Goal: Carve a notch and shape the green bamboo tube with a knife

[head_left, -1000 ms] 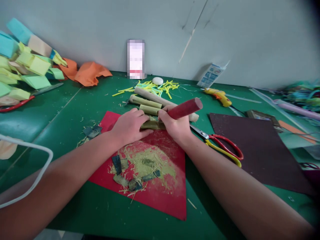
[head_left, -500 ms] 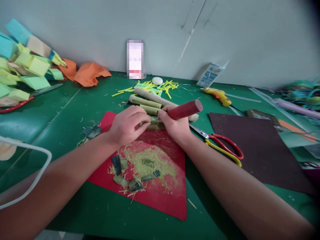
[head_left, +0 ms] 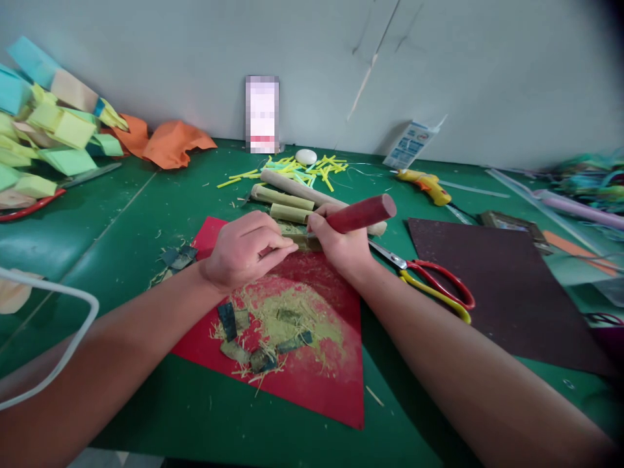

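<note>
My left hand (head_left: 244,250) is closed in a pinch on a short greenish bamboo piece (head_left: 303,241) lying on the far edge of a red mat (head_left: 322,377). My right hand (head_left: 341,246) is wrapped round the dark red handle of a tool (head_left: 363,212), whose working end, hidden by my fingers, meets the bamboo piece. On the mat in front of my hands lies a heap of green shavings and bark scraps (head_left: 277,328). Two more bamboo pieces (head_left: 287,205) and a pale wooden stick (head_left: 292,185) lie just behind.
Red-and-yellow scissors (head_left: 433,283) lie right of my right hand beside a dark brown sheet (head_left: 507,292). A yellow glue gun (head_left: 425,184), yellow strips (head_left: 312,169) and a blurred upright card sit at the back. Coloured paper folds (head_left: 53,130) and orange paper (head_left: 170,143) pile up left.
My left hand has risen from lying flat on the bamboo piece and curled into a pinch, sliding slightly left and towards me. My right hand and the tool have barely shifted.
</note>
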The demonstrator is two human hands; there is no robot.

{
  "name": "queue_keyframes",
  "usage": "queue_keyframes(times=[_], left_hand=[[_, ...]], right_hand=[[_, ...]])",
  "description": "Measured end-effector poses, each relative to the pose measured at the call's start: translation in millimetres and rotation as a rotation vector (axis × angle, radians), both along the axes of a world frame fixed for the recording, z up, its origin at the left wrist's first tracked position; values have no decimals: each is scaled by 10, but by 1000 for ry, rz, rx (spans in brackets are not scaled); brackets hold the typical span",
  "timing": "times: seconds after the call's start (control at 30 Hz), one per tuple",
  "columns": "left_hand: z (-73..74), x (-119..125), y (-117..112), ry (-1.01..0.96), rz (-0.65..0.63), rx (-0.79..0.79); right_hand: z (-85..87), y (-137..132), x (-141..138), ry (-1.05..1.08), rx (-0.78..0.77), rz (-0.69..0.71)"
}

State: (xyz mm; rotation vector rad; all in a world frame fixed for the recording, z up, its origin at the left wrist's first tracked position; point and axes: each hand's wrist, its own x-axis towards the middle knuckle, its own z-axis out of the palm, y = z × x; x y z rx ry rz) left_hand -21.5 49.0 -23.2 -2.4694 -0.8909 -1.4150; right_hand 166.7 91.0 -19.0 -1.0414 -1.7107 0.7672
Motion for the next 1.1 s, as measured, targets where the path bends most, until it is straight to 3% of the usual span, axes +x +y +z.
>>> queue_keyframes(times=[0.4, 0.63, 0.87, 1.1], left_hand=[[22, -23, 19, 69, -19, 52], [-28, -6, 68, 79, 56, -12], [-56, -12, 110, 169, 142, -107], [-113, 13, 184, 365, 137, -322]], right_hand=[[7, -2, -1, -2, 11, -6], [9, 1, -11, 5, 0, -21], [9, 1, -6, 21, -1, -15], [17, -13, -11, 35, -24, -31]])
